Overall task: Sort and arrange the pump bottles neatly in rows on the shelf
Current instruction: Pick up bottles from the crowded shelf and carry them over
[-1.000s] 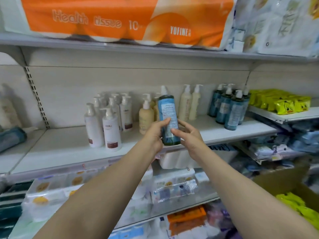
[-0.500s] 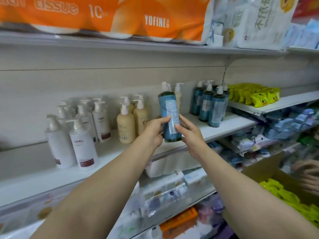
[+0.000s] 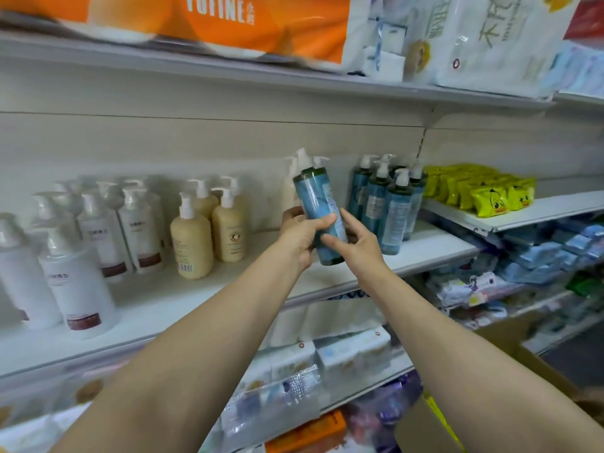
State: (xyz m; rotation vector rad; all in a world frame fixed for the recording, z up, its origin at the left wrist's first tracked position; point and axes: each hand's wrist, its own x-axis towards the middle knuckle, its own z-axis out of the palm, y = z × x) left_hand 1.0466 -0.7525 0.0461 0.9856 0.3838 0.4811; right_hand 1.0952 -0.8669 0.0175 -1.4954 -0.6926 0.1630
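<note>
Both forearms are bare from the lower frame edge up to the wrists, with no sleeve showing on either. The left hand [image 3: 299, 237] and right hand [image 3: 356, 245] are bare as well, ungloved, and the fingers [image 3: 351, 220] have short nails, plain and unpainted.

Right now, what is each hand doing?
Left hand: grips the blue pump bottle, held tilted in front of the shelf.
Right hand: fingers curled on the same bottle's lower part.

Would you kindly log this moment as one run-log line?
left hand: grips blue bottle | right hand: grips blue bottle | bottle: tilted, above shelf | blue group: right
</note>
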